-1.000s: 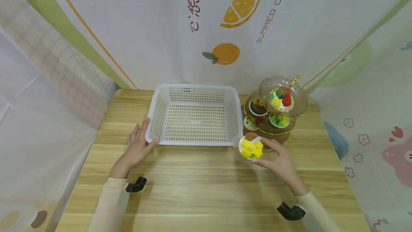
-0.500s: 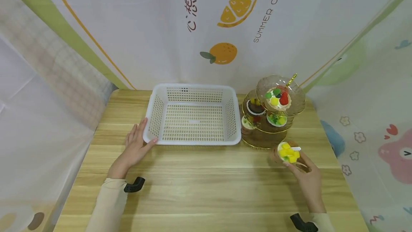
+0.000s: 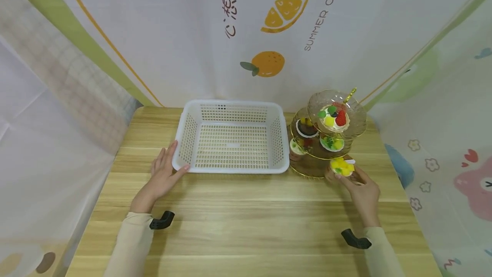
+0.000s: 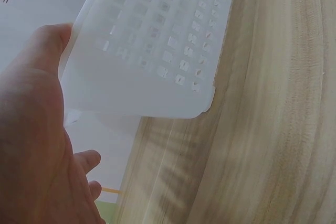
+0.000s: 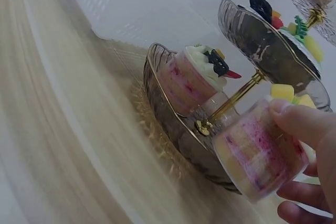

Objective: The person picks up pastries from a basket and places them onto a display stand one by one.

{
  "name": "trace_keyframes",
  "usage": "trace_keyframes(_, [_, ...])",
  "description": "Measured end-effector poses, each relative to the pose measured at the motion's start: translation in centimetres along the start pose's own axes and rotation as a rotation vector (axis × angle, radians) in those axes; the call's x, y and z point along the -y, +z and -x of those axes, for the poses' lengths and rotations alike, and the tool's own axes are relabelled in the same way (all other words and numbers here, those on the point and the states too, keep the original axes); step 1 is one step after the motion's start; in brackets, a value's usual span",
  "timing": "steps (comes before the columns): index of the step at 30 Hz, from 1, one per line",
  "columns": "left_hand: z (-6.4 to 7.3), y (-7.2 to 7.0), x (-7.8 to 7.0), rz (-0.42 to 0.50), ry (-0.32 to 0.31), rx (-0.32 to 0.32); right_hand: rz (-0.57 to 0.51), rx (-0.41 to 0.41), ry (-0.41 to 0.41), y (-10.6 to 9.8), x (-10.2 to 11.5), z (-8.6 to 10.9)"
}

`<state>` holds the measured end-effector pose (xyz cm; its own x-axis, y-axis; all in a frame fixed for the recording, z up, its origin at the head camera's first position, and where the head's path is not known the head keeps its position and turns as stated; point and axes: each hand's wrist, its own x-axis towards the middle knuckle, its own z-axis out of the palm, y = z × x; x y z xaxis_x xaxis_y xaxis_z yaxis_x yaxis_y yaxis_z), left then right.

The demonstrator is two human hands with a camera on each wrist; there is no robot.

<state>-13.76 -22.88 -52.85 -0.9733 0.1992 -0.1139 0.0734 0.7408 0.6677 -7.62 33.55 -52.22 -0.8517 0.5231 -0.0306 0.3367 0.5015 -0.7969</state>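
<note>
My right hand (image 3: 364, 192) holds a clear dessert cup (image 5: 257, 156) of layered pink cake topped with yellow cubes, thumb near its rim. The cup is at the right side of the lowest plate of a three-tier glass stand (image 3: 310, 169). In the right wrist view it leans over that plate; I cannot tell whether it touches. On the same plate sits another cake cup (image 5: 184, 80) with cream on top. At the white plastic basket (image 3: 230, 170), my left hand (image 3: 159, 178) rests against the near left corner, thumb on the front rim and fingers loosely extended along the left side.
The stand's middle plate carries a dark-topped dessert (image 3: 306, 129) and a green-and-yellow one (image 3: 332, 143). A fruit tart (image 3: 334, 119) lies on the top plate. Everything stands on a wooden table (image 3: 238, 225), with a printed curtain (image 3: 184, 46) behind.
My right hand carried the cup from beside the basket's near right corner rightward, then slightly away from me to the lowest plate. The left hand stayed at the basket.
</note>
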Motion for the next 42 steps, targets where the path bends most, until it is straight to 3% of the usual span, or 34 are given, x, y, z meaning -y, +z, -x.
trace_keyframes(7, [0.0,-0.1,-0.2,0.004,0.003,-0.003,0.003,0.003,-0.060,1.2,0.6,-1.3])
trace_keyframes(17, [0.0,0.0,0.0,0.011,0.000,-0.008,0.040,0.004,-0.077,2.1,0.9,-2.6])
trace_keyframes(23, [-0.1,0.1,0.2,0.020,0.003,-0.006,-0.005,0.024,-0.114,2.8,0.6,-3.4])
trace_keyframes(33, [-0.1,0.3,0.2,0.016,0.004,-0.005,0.006,-0.048,-0.151,4.4,0.0,-4.2])
trace_keyframes(42, [-0.2,0.3,0.2,0.012,0.002,-0.004,-0.031,-0.049,-0.173,5.1,-0.6,-4.5])
